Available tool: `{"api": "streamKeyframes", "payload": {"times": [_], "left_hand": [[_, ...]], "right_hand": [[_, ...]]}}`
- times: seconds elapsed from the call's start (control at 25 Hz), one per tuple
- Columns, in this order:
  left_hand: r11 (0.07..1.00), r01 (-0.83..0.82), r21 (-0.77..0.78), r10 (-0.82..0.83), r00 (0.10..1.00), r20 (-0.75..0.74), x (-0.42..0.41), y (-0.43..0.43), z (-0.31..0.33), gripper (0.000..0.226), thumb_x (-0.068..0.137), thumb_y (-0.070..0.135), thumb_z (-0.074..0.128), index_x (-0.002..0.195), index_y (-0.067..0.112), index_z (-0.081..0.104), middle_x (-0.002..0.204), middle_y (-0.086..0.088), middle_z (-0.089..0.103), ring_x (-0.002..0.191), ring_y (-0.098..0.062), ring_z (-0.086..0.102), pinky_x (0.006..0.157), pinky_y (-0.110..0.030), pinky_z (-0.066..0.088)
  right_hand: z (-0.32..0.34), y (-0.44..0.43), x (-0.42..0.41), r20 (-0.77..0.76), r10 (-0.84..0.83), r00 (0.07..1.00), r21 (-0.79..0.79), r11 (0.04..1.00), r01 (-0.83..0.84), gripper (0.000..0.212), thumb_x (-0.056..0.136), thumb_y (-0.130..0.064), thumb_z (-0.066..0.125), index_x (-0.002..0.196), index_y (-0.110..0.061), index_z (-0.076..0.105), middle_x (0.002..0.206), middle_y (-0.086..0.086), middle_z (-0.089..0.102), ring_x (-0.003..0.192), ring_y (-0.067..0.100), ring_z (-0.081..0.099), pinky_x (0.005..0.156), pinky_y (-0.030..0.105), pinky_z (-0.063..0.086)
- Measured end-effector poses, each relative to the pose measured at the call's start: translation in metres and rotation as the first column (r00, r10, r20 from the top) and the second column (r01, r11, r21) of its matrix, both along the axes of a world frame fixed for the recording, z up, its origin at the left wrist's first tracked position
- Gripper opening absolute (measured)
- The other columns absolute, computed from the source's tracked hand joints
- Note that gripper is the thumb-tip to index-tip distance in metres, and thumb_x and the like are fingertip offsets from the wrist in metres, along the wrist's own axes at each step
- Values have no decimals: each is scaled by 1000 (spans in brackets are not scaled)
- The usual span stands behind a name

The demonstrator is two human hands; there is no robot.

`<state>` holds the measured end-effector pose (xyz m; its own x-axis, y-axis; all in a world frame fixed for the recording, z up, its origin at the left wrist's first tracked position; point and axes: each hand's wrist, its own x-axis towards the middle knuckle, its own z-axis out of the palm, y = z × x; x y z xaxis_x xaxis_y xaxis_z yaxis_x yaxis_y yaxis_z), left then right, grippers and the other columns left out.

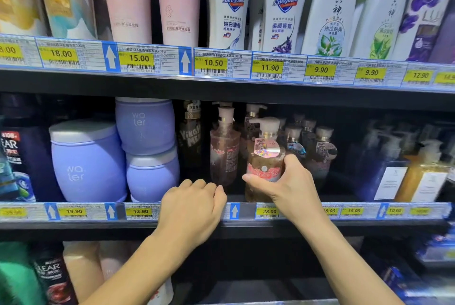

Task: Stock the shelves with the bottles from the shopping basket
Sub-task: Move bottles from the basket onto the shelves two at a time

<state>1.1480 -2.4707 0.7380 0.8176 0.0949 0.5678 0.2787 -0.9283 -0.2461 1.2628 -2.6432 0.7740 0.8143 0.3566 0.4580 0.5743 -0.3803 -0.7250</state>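
- Head view: right hand (283, 181) wraps the pump bottle (264, 157) low on its body — thumb across the red label, fingers round its right side
- That pump bottle stands upright at the front of the middle shelf (357, 213), just beside a second bottle (224, 154) on its left
- Fingers curled, the left hand (192, 203) holds nothing and rests on the shelf lip

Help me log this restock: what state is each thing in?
front pump bottle, upright on the shelf, gripped
right hand, gripping the front pump bottle
left hand, fingers curled, empty, at the shelf edge
rear pump bottle, upright, untouched
purple jars, lidded, two stacked
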Motion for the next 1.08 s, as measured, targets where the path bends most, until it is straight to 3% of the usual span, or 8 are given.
{"api": "streamKeyframes", "payload": {"times": [0.16,0.28,0.4,0.48,0.68,0.88,1.0,1.08], "left_hand": [[1000,9,-9,-8,999,31,-1,-1,0,12,82,23,65,72,17,66,61,-2,57,51,-29,54,46,-29,27],[1000,-2,1,2,999,32,0,1,-2,29,90,29,44,75,18,66,64,-2,58,54,-30,54,48,-30,28],[1000,5,6,-5,999,39,2,1,-3,39,89,30,32,77,17,67,65,-3,59,55,-30,55,48,-30,29],[1000,13,-14,-12,1000,24,3,1,-1,38,88,30,33,76,18,67,64,-2,59,56,-29,55,47,-30,34],[1000,-2,-18,3,1000,16,2,0,-1,41,91,30,30,76,16,66,65,-4,58,57,-31,55,49,-32,33],[998,-2,-58,1,1000,-23,2,0,-1,51,92,33,20,87,17,69,74,-5,63,65,-32,57,54,-34,29],[1000,-2,-25,0,998,-64,-2,0,2,17,84,27,60,83,13,70,68,-7,61,57,-33,55,50,-32,29],[1000,8,-22,-9,998,-60,-2,-1,1,12,73,18,75,81,11,70,64,-7,59,53,-33,53,47,-31,31]], "right_hand": [[12,0,-7,-29,-40,999,-111,993,37,71,66,-67,83,106,-19,49,106,-6,68,94,12,66,77,34,58],[15,-9,-17,25,-91,996,-184,978,94,72,71,-63,82,113,-22,40,112,-7,63,97,12,62,67,23,47],[12,-21,-30,148,-157,976,-183,966,183,81,79,-51,82,140,-25,37,122,-10,64,106,10,63,77,21,42],[8,-19,-32,184,-163,969,-191,962,197,78,82,-50,80,144,-27,37,122,-11,66,97,6,63,77,22,42],[13,2,-30,188,-226,956,-324,904,278,40,93,-54,64,103,-25,38,97,-5,59,86,20,59,70,31,38],[27,20,-26,175,-250,952,-474,826,304,29,102,-39,56,94,-18,40,83,-3,43,75,20,43,70,31,35],[32,25,-20,148,-261,954,-497,815,300,25,102,-31,59,90,-15,44,80,-1,47,58,13,35,68,29,36],[32,27,-18,141,-272,952,-510,804,305,24,101,-29,60,88,-14,46,80,1,49,58,14,36,66,28,37]]}}
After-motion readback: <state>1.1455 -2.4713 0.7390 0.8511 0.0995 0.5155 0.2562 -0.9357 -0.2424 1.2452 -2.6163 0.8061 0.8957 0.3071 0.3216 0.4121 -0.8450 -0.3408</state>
